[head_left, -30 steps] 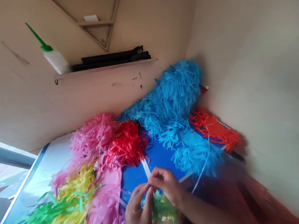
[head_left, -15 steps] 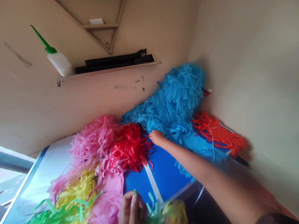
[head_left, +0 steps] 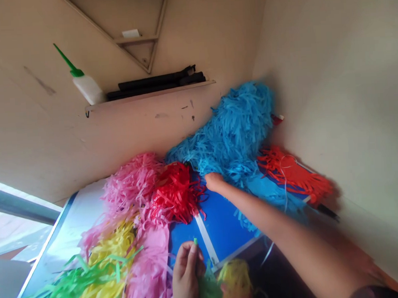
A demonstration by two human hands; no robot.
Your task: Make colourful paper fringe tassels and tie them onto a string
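Observation:
My left hand [head_left: 187, 272], low in the middle, is closed in a pinch. A bit of green tissue paper [head_left: 195, 241] sticks up between thumb and finger, and green fringe [head_left: 209, 288] hangs beside the hand. My right hand [head_left: 215, 182] reaches far forward with curled fingers, at the lower edge of the big heap of blue paper fringe [head_left: 240, 120]. Its fingertips are hidden, so what they hold does not show. Just left of it lies red paper fringe [head_left: 174, 192]. Yellow fringe [head_left: 235, 278] hangs near my left hand.
Pink [head_left: 137, 179], yellow [head_left: 112, 242] and green fringe [head_left: 69, 284] cover the table's left side. Orange fringe [head_left: 297, 172] lies by the right wall. Above, a narrow shelf [head_left: 156, 94] holds a green-capped white bottle [head_left: 89, 89] and black objects [head_left: 158, 81].
The view has shifted slightly. My left hand has moved up and to the right with the green paper. My right hand stays by the blue heap, a little further right in view.

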